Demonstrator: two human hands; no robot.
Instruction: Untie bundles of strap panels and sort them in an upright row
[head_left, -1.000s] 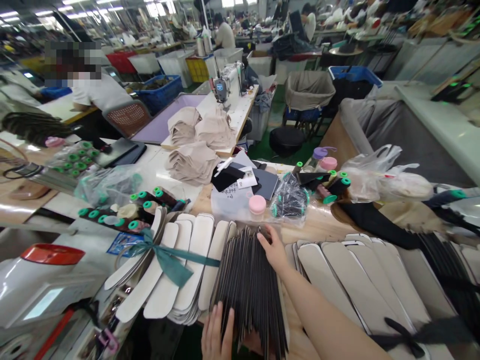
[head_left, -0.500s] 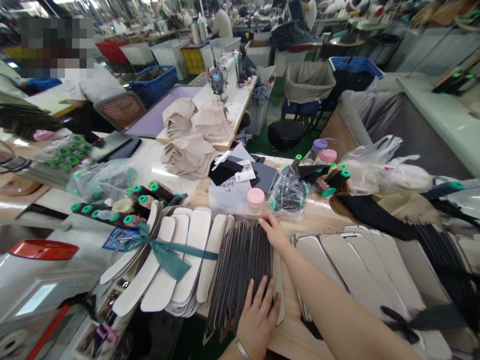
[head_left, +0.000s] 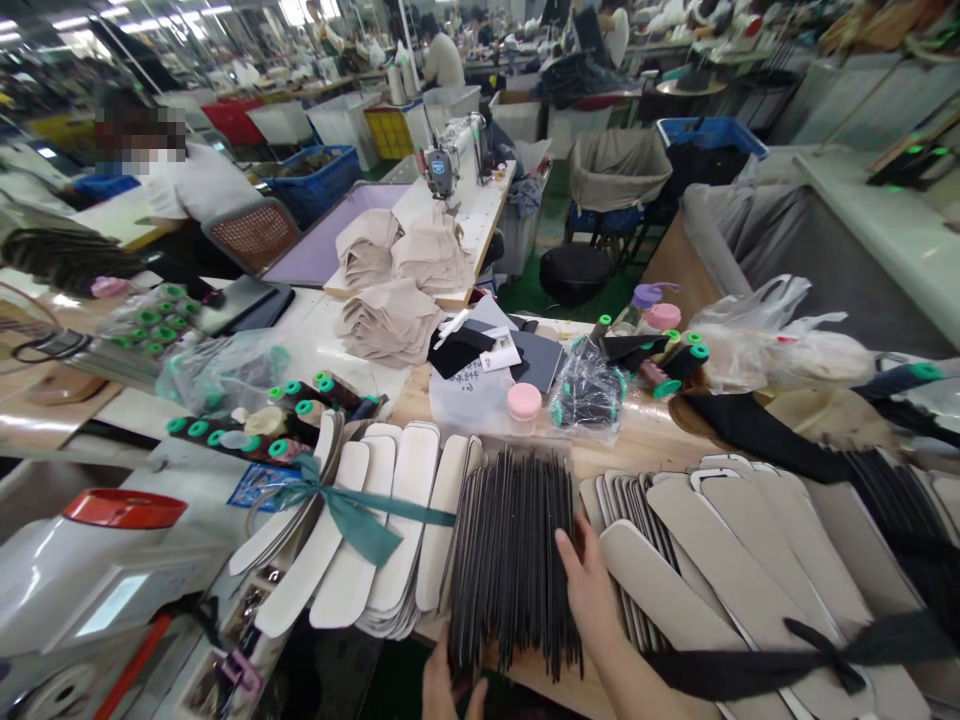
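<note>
A row of thin dark-edged panels [head_left: 514, 550] stands packed on edge on the wooden tabletop in front of me. My right hand [head_left: 589, 580] lies against the right side of this stack, thumb apart from the fingers. By the stack's near left corner is my left hand [head_left: 448, 690], partly cut off by the bottom edge, its thumb and fingers apart. To the left, pale rounded panels [head_left: 409, 520] are bound with a green cloth strip [head_left: 367, 535]. Right of my right hand, beige rounded panels [head_left: 720, 560] lie fanned out, with a black cloth strip [head_left: 720, 672] across them.
Behind the stack stand a pink-lidded jar [head_left: 523, 405] and plastic-wrapped thread spools [head_left: 591, 390]. More spools [head_left: 277, 425] are at left, near a sewing machine [head_left: 120, 540]. Beige fabric piles [head_left: 390, 320] lie farther back. A person in white [head_left: 199, 180] sits at far left.
My right hand has come from the stack's far end to its right side. My left hand has slid off the stack's near right part to its near left corner. The dark panels stand straighter.
</note>
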